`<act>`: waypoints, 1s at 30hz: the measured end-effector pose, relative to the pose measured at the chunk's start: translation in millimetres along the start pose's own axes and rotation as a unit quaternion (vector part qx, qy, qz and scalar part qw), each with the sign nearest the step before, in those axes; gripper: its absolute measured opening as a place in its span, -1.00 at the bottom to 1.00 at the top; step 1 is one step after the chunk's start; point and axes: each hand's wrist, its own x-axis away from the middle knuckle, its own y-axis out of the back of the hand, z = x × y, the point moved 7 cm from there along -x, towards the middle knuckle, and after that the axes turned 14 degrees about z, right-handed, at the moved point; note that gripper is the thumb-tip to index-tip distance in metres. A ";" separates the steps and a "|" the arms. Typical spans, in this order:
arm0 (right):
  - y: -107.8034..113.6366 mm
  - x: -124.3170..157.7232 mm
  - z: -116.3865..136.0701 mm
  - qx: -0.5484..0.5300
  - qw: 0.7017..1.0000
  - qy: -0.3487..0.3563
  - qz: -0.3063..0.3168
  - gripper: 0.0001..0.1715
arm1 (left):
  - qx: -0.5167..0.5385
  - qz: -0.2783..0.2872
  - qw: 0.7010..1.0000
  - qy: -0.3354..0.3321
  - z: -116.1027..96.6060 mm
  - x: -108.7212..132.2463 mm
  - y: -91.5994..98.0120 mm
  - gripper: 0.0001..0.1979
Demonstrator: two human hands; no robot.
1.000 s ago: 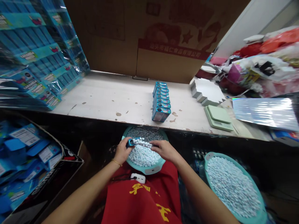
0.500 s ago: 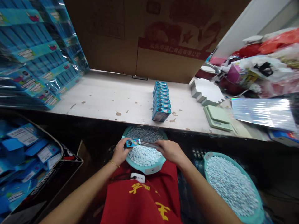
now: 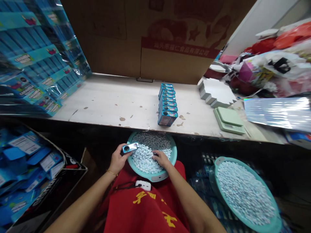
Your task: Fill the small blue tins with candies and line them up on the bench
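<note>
My left hand (image 3: 118,159) holds a small blue candy box (image 3: 130,148) over the left side of a turquoise basin (image 3: 174,155). White and pale blue candies (image 3: 145,158) fill the front of the basin, and its back part lies in shadow. My right hand (image 3: 160,159) is down at the candies with its fingers curled round a slim metal scoop, which is almost wholly hidden by the fingers and candies. On the white table beyond the basin, a row of several filled-looking blue boxes (image 3: 167,108) stands upright.
A second turquoise basin of candies (image 3: 245,191) stands at the right. A carton of blue boxes (image 3: 31,161) is at the left, below wrapped display packs (image 3: 36,64). A green scale (image 3: 229,119), white card stack (image 3: 216,92) and large cardboard box (image 3: 175,61) are on the table.
My right hand has moved down and left, away from the box's opening into the candies. My left hand has shifted slightly left and tilted the box.
</note>
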 end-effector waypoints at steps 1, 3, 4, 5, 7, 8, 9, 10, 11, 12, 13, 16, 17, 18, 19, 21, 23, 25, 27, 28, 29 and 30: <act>1.5 0.9 -1.2 -0.016 1.000 0.011 0.008 -0.62 | 0.003 -0.003 1.000 0.001 0.9 0.0 1.3 -0.60; 7.5 7.0 -1.3 -0.057 0.998 0.031 0.021 -0.60 | 0.010 -0.007 1.000 -0.002 2.3 -0.5 2.5 -0.60; 12.5 12.1 0.3 -0.084 0.995 0.041 0.025 -0.59 | 0.013 -0.008 1.000 -0.004 2.7 -1.0 2.3 -0.60; 18.9 18.4 3.3 -0.112 0.992 0.050 0.026 -0.57 | 0.015 -0.009 1.000 -0.006 2.9 -1.6 1.6 -0.60; 34.9 33.2 15.5 -0.146 0.986 0.075 0.028 -0.56 | 0.012 -0.008 1.000 -0.011 2.1 -3.4 -2.2 -0.61; 43.9 41.1 24.7 -0.144 0.985 0.089 0.028 -0.56 | 0.007 -0.004 1.000 -0.014 1.0 -4.5 -5.4 -0.62; 52.7 48.7 35.5 -0.124 0.987 0.100 0.030 -0.56 | -0.001 0.002 1.000 -0.019 -0.5 -5.7 -9.3 -0.62; 60.6 55.6 47.3 -0.095 0.989 0.106 0.034 -0.57 | -0.012 0.009 1.000 -0.025 -2.3 -6.8 -13.8 -0.63; 67.4 61.6 59.3 -0.059 0.992 0.106 0.039 -0.58 | -0.026 0.015 0.999 -0.031 -4.2 -7.6 -18.3 -0.63; 72.7 66.5 71.3 -0.018 0.994 0.100 0.046 -0.59 | -0.041 0.020 0.998 -0.037 -6.2 -8.2 -22.7 -0.63; 76.5 70.2 82.8 0.026 0.994 0.088 0.053 -0.61 | -0.056 0.023 0.997 -0.043 -8.0 -8.5 -26.6 -0.63; 80.8 75.2 114.2 0.170 0.983 0.031 0.065 -0.66 | -0.098 0.032 0.993 -0.060 -14.3 -7.6 -35.9 -0.63; 80.4 75.5 123.7 0.214 0.975 0.011 0.065 -0.67 | -0.109 0.037 0.991 -0.069 -16.5 -6.9 -38.3 -0.63; 79.4 75.3 132.8 0.253 0.965 -0.006 0.064 -0.68 | -0.120 0.043 0.989 -0.076 -18.5 -6.2 -40.3 -0.63; 78.0 75.1 141.4 0.287 0.956 -0.020 0.063 -0.68 | -0.128 0.047 0.987 -0.083 -20.1 -5.4 -41.7 -0.63; 74.8 75.2 156.4 0.337 0.939 -0.034 0.063 -0.67 | -0.138 0.052 0.985 -0.089 -20.8 -4.4 -42.9 -0.63; 74.2 77.8 165.7 0.364 0.929 -0.034 0.061 -0.67 | -0.136 0.048 0.986 -0.088 -18.8 -3.8 -41.3 -0.63; 78.2 83.9 166.0 0.366 0.928 -0.030 0.056 -0.67 | -0.126 0.043 0.987 -0.085 -15.8 -3.1 -37.7 -0.64; 86.3 92.9 155.8 0.348 0.936 -0.030 0.049 -0.66 | -0.106 0.038 0.990 -0.083 -13.5 -1.8 -32.9 -0.65; 91.1 97.8 147.1 0.333 0.941 -0.033 0.044 -0.65 | -0.091 0.039 0.992 -0.082 -12.8 -0.9 -30.6 -0.66; 95.9 102.7 137.0 0.316 0.947 -0.037 0.038 -0.64 | -0.074 0.043 0.993 -0.081 -12.3 0.2 -28.7 -0.66; 100.3 107.3 125.8 0.296 0.954 -0.043 0.030 -0.63 | -0.054 0.046 0.994 -0.079 -12.0 1.3 -27.0 -0.67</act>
